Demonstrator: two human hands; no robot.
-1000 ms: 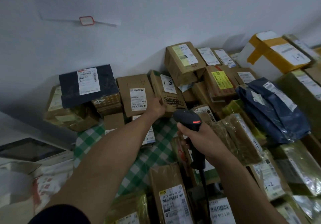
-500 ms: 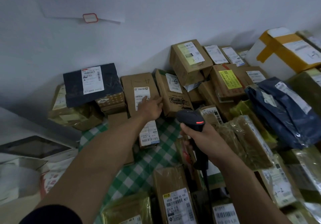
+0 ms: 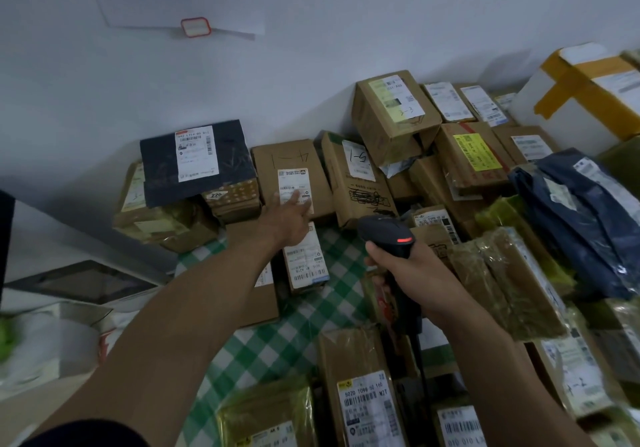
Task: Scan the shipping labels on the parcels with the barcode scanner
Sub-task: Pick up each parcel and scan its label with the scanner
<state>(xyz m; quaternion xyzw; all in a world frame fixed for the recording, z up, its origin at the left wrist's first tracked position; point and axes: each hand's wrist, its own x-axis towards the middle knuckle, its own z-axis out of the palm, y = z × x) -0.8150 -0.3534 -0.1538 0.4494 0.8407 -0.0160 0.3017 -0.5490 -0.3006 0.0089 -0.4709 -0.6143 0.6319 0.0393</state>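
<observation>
L hand reaches to the brown box at the back of the worktop. Its fingers are out nearly straight, lying over the lower part of the box's shipping label, and it grips nothing. R hand is wrapped round the handle of the barcode scanner, just right of that box & nearer the person. Red light is on, nose aimed approx toward the box.

Risks, as I judge them:
- Fingers cover part of the label, poss. the barcode, so no read or a partial one. Hand needs to come off the print before the trigger.
- Labels are crowded. Tilted box sits against the brown box's right side, small parcel lies just in front of it, dark parcel is to its left, all w/ barcodes facing up. Loose aim means the wrong parcel gets logged, or one is done twice & another skipped.
- Label lies at a slant to the scanner & light is dim, so a misread is poss.
- Pile right of the brown box looks loosely stacked. A nudge from the arm could shift it.
- Cable drops among parcels nearer than the brown box & may snag.
</observation>
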